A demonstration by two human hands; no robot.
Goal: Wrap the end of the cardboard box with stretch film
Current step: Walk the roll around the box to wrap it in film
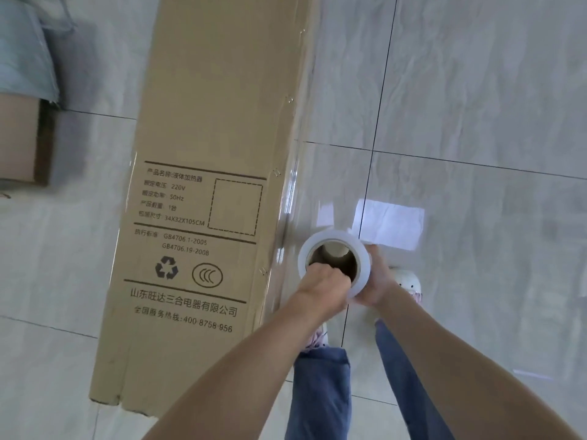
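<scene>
While the tall cardboard box [203,198] stood on the tiled floor [476,106], both hands held the stretch film roll [333,265] at its four o'clock. Left hand [324,285] fingers hooked into the core; right hand [374,281] fingers curled round the roll's outside.

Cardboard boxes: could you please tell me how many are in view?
2. The tall cardboard box stands in the centre, beside the film roll; a second box lies at the left edge, partly cut off. Others may lie outside the view.

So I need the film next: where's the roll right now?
In the head view, the roll sits lower centre, held in both hands, just right of the cardboard box.
</scene>
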